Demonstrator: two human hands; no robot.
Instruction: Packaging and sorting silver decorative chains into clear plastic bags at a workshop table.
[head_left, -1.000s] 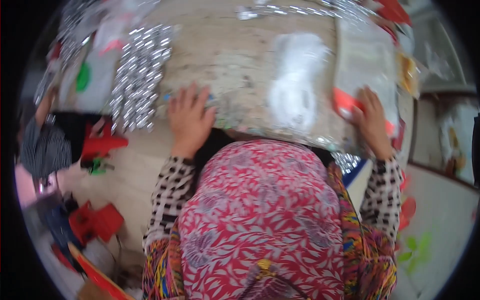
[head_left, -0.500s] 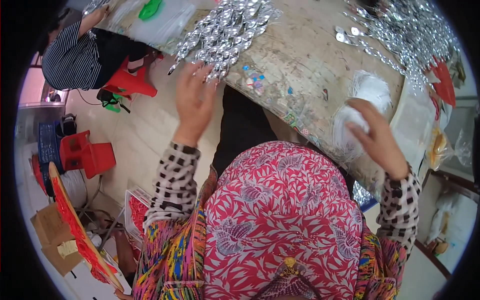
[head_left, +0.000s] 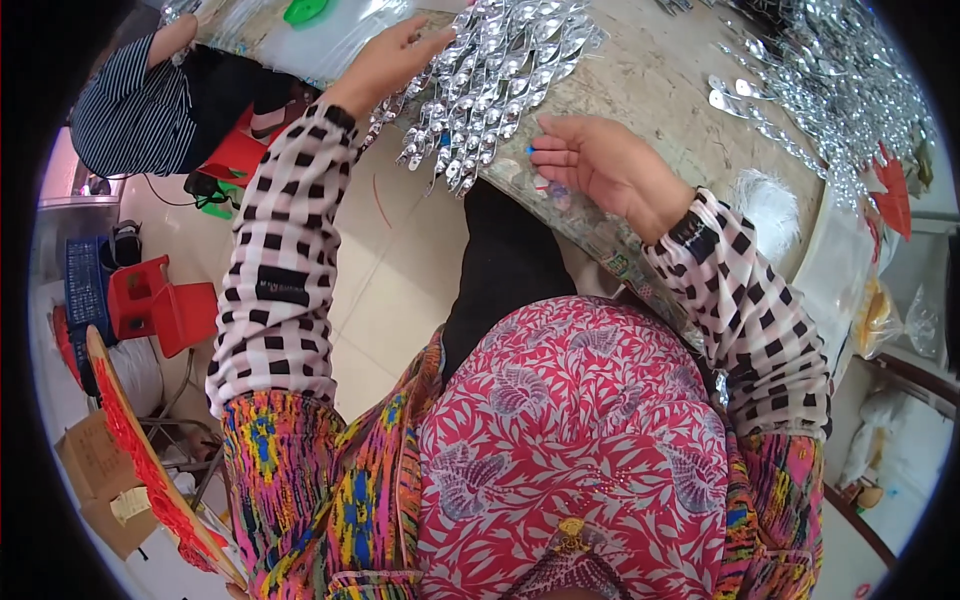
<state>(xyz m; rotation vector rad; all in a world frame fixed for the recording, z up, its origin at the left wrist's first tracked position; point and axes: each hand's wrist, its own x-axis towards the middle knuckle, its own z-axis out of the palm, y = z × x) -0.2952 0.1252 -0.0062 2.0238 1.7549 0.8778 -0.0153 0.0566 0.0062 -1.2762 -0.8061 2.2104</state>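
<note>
A bundle of shiny silver twisted strips (head_left: pixel 500 85) lies at the table's near edge, its lower ends hanging past the edge. My left hand (head_left: pixel 390 62) is at the left side of these strips, fingers stretched toward them and apart; whether the fingertips touch them is hard to tell. To the right of the bundle, my right hand (head_left: pixel 612 172) is over the table edge, palm turned inward, fingers extended and loosely bent, holding nothing. Beyond my right sleeve lies a bundle of fine white strands (head_left: pixel 768 212), partly covered by the arm.
A large heap of silver strips (head_left: pixel 835 85) fills the table's far right, near a red piece (head_left: pixel 890 195). At the far left sit a green object (head_left: pixel 303 11) and clear plastic sheets. A person in a striped top (head_left: pixel 135 125) sits there. Red stools (head_left: pixel 160 305) stand on the floor.
My left hand has moved up and forward along the silver strips. My right hand has left the white strands and swung left toward the silver bundle.
</note>
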